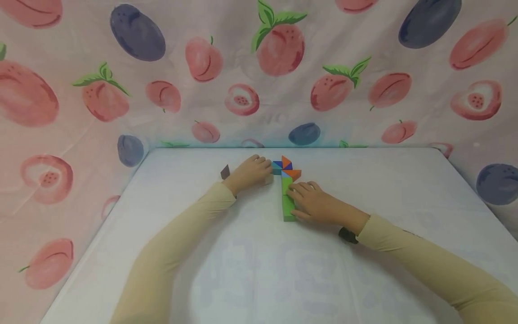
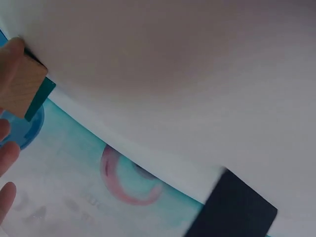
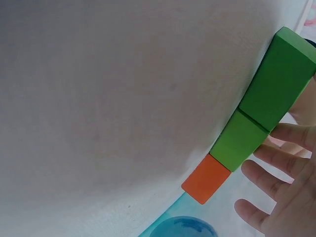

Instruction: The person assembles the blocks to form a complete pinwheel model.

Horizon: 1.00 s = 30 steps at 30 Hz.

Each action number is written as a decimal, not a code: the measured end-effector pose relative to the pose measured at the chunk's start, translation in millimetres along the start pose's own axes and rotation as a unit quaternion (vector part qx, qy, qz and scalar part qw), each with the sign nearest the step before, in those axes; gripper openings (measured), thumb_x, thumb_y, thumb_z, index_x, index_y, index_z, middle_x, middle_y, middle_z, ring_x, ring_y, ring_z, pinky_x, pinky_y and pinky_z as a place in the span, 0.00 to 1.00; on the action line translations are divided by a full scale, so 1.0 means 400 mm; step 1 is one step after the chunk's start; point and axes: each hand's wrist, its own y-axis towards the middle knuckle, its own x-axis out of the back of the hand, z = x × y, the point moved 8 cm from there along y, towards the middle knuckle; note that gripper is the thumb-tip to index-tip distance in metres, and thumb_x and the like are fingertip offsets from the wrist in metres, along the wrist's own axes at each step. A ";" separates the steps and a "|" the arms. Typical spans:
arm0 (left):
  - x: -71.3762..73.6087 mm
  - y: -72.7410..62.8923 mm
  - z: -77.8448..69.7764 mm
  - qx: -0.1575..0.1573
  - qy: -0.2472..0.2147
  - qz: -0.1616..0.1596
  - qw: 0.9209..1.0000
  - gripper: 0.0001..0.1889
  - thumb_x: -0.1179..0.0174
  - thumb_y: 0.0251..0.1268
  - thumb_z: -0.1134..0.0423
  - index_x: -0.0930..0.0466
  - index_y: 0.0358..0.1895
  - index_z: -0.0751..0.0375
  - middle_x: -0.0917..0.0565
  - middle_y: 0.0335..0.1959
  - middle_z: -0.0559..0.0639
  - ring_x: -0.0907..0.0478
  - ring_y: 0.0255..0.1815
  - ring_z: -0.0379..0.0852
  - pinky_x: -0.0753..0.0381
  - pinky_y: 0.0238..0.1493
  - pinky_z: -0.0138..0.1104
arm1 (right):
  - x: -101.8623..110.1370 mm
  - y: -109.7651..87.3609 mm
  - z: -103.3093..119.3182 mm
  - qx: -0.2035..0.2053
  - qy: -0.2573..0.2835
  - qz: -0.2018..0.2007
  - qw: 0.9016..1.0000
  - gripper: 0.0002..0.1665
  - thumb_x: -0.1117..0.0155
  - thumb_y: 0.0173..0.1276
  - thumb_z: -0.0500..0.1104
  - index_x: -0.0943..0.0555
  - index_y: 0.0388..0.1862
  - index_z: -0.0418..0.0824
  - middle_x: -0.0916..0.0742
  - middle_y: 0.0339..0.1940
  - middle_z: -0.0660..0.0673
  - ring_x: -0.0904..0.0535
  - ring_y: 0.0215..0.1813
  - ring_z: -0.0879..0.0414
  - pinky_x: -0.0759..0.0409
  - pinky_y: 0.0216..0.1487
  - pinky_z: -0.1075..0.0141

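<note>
My left hand [image 1: 252,173] pinches a plain wooden block [image 2: 22,86] between thumb and fingers, beside a teal block [image 2: 40,100] at the left end of a small row. My right hand [image 1: 313,202] lies along the right side of a line of two green blocks [image 1: 288,208], its fingertips at their side faces. In the right wrist view, the darker green block [image 3: 279,79], lighter green block [image 3: 239,140] and an orange block [image 3: 206,178] stand end to end. Blue triangular pieces [image 1: 277,164] and an orange triangle [image 1: 286,161] sit at the far end.
A dark flat piece [image 1: 225,172] stands left of the left hand, near the table's far side. A dark object [image 1: 348,235] shows beneath the right wrist. Fruit-patterned cloth [image 1: 279,99] hangs behind the white table [image 1: 259,270].
</note>
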 end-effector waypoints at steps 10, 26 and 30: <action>0.014 0.033 -0.008 0.019 -0.007 -0.026 0.999 0.08 0.43 0.62 0.62 0.19 0.42 0.53 0.19 0.42 0.48 0.23 0.44 0.45 0.26 0.54 0.37 | 0.000 -0.003 0.000 0.006 -0.003 -0.009 1.000 0.34 0.50 0.71 0.57 0.33 0.65 0.35 0.28 0.66 0.36 0.34 0.67 0.42 0.34 0.64 0.45; 0.011 0.063 -0.017 0.021 -0.010 -0.034 0.999 0.07 0.40 0.60 0.60 0.18 0.40 0.52 0.19 0.40 0.46 0.22 0.43 0.44 0.25 0.53 0.35 | 0.001 -0.005 0.001 0.013 -0.003 -0.023 1.000 0.33 0.50 0.71 0.57 0.33 0.64 0.35 0.28 0.65 0.36 0.33 0.67 0.42 0.34 0.64 0.46; 0.016 0.061 -0.014 0.028 -0.020 -0.033 0.999 0.06 0.41 0.61 0.60 0.17 0.40 0.52 0.19 0.39 0.47 0.21 0.42 0.45 0.24 0.52 0.36 | 0.003 -0.006 0.001 0.012 -0.002 -0.023 1.000 0.33 0.50 0.71 0.57 0.33 0.64 0.35 0.28 0.65 0.36 0.34 0.67 0.42 0.34 0.64 0.46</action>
